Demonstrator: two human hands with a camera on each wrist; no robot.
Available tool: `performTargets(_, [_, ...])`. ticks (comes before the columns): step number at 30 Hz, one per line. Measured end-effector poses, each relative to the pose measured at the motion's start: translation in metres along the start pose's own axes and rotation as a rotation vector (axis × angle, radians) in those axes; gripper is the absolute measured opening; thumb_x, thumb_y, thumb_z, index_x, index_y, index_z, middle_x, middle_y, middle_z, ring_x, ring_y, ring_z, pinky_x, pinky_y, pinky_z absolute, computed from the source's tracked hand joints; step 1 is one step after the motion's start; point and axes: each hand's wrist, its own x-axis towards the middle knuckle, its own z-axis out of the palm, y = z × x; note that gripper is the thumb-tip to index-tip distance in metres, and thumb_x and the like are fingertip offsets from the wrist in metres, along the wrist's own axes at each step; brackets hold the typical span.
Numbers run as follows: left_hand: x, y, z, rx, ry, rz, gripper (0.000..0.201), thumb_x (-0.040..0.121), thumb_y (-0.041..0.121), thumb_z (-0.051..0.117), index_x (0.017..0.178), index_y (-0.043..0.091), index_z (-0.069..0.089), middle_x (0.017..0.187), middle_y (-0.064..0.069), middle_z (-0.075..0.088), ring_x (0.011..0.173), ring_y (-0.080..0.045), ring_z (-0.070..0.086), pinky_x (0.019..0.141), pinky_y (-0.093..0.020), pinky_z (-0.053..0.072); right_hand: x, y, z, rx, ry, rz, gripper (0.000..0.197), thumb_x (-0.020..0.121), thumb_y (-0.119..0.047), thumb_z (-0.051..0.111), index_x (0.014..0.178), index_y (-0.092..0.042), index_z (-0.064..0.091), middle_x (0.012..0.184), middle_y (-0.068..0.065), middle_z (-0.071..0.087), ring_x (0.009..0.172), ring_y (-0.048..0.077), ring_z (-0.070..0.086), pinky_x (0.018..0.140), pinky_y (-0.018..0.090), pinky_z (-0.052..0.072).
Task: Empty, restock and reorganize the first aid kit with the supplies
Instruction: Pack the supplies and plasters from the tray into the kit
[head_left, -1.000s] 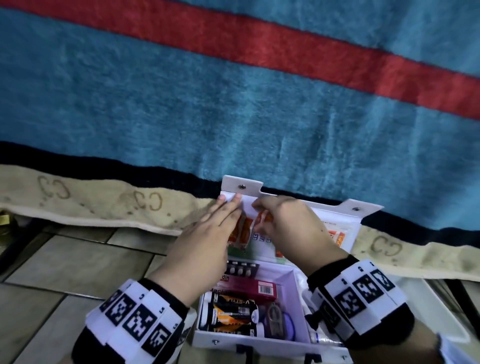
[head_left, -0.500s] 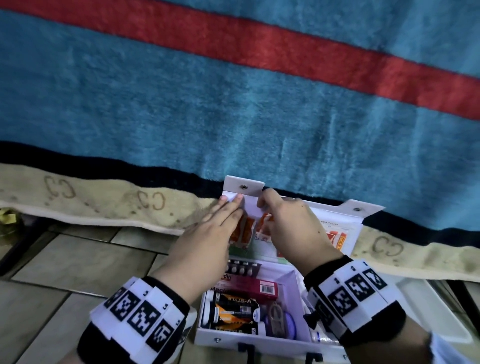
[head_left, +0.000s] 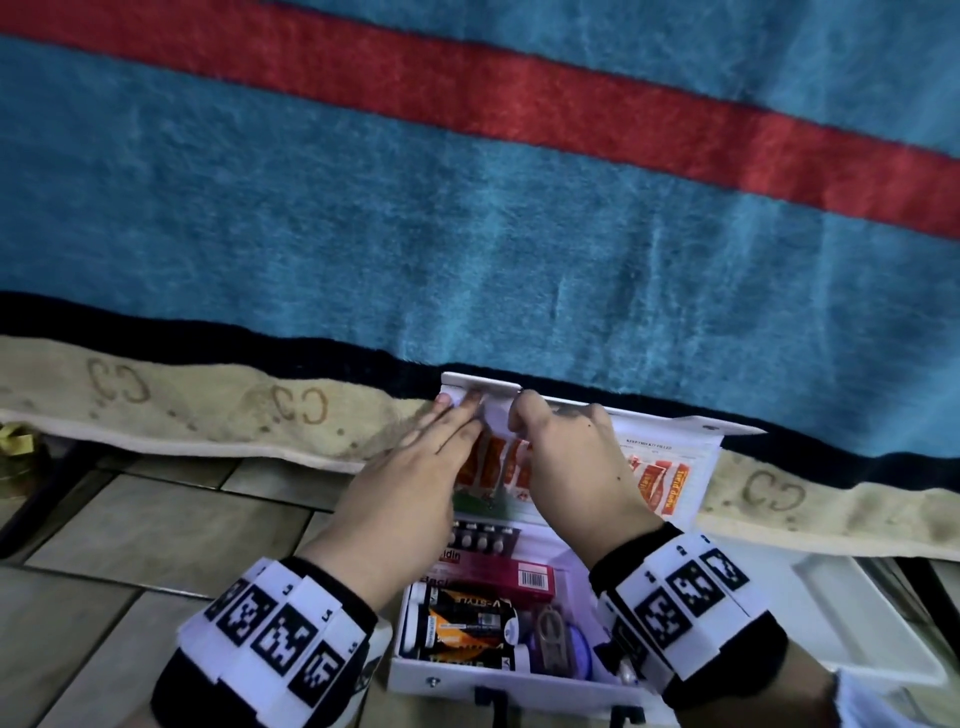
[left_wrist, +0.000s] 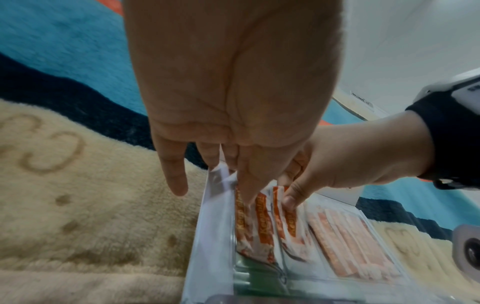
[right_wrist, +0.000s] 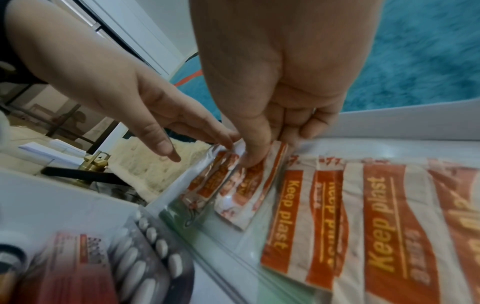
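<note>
The white first aid kit stands open on the floor, its lid leaning back against the blanket. Orange "Keep plast" plasters sit in the clear pocket on the lid's left side. My right hand pinches their top ends, thumb in front and fingers behind. With straight fingers, my left hand touches the pocket's left edge. More plasters lie in the right pocket. The base holds a blister pack, a pink box, black-orange bottles and scissors.
A blue blanket with a red stripe and a beige border hangs right behind the lid. A white tray lies on the tiled floor to the kit's right. A brass object sits at the far left.
My right hand's fingers have risen toward the lid's top edge while holding the plasters. The left hand has stayed flat against the lid.
</note>
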Motion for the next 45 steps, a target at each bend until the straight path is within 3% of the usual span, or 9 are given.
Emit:
performTargets(10, [0.001,0.0,0.001,-0.014,-0.007,-0.009,0.08,0.086,-0.001,0.046,0.15,0.028,0.007,0.155,0.021,-0.014,0.144,-0.002,-0.011,0.12,-0.029,0.014,0.001,0.002,0.004,-0.023,0.0,0.017,0.034,0.082,-0.004,0.055,0.105,-0.024,0.04,0.073,-0.003,0.061,0.071,0.026,0.056,0.085,0.031,0.024])
performTargets(19, [-0.001,0.001,0.001,-0.007,-0.01,0.0,0.08,0.088,0.0,0.045,0.15,0.029,0.005,0.153,0.023,-0.018,0.144,-0.002,-0.011,0.119,-0.025,0.013,0.0,0.003,0.0,-0.079,-0.004,-0.056,0.034,0.079,-0.002,0.055,0.101,-0.026,0.047,0.083,-0.005,0.058,0.096,0.021,0.055,0.067,0.032,0.006])
performTargets(23, [-0.007,0.01,-0.004,-0.096,0.025,-0.042,0.068,0.092,0.007,0.043,0.148,0.032,0.014,0.156,0.017,0.007,0.144,-0.008,0.016,0.114,-0.024,0.023,-0.013,0.019,-0.018,0.068,0.068,-0.008,0.026,0.083,-0.019,0.061,0.106,-0.027,0.053,0.102,-0.005,0.063,0.106,0.02,0.053,0.077,0.031,0.017])
performTargets(25, [-0.012,0.017,-0.006,-0.099,0.042,-0.059,0.062,0.092,0.009,0.044,0.146,0.03,0.022,0.152,0.016,0.019,0.135,-0.011,0.034,0.11,-0.027,0.032,-0.027,0.034,-0.032,0.162,0.144,0.065,0.024,0.08,-0.021,0.065,0.101,-0.028,0.056,0.094,-0.009,0.064,0.101,0.018,0.055,0.081,0.031,0.026])
performTargets(29, [-0.016,0.029,-0.009,-0.07,0.008,-0.093,0.058,0.093,0.012,0.046,0.145,0.028,0.028,0.156,0.01,0.019,0.138,-0.014,0.033,0.114,-0.03,0.029,-0.076,0.078,-0.051,0.28,0.194,0.218,0.027,0.073,-0.022,0.076,0.085,-0.034,0.055,0.071,-0.015,0.061,0.081,0.015,0.061,0.082,0.035,0.044])
performTargets(33, [-0.019,0.058,-0.011,-0.032,-0.08,-0.005,0.049,0.095,0.023,0.047,0.142,0.028,0.036,0.154,0.012,0.024,0.137,-0.01,0.033,0.113,-0.027,0.028,-0.142,0.132,-0.063,0.289,0.078,0.372,0.034,0.071,-0.015,0.079,0.074,-0.037,0.053,0.063,-0.012,0.063,0.064,0.002,0.06,0.063,0.008,0.04])
performTargets(37, [-0.019,0.101,0.004,-0.069,-0.265,0.147,0.038,0.095,0.03,0.049,0.132,0.032,0.044,0.136,0.016,0.04,0.113,-0.005,0.046,0.096,-0.021,0.037,-0.214,0.171,-0.053,0.19,-0.378,0.553,0.036,0.073,-0.033,0.077,0.08,-0.044,0.044,0.07,-0.015,0.059,0.062,-0.003,0.053,0.063,0.01,0.039])
performTargets(40, [-0.02,0.13,0.031,-0.069,-0.401,0.242,0.038,0.091,0.029,0.055,0.128,0.034,0.048,0.129,0.014,0.042,0.119,-0.008,0.045,0.098,-0.024,0.038,-0.256,0.177,-0.032,0.172,-0.724,0.515,0.035,0.069,-0.046,0.067,0.102,-0.039,0.057,0.095,-0.016,0.058,0.085,0.002,0.054,0.072,0.008,0.04])
performTargets(45, [-0.021,0.163,0.066,0.103,-0.489,0.252,0.031,0.088,0.016,0.055,0.119,0.023,0.053,0.12,0.004,0.051,0.109,-0.016,0.052,0.075,-0.024,0.035,-0.288,0.178,-0.025,0.181,-0.593,0.498,0.034,0.068,-0.041,0.074,0.098,-0.041,0.058,0.093,-0.019,0.056,0.075,-0.007,0.048,0.063,0.004,0.034])
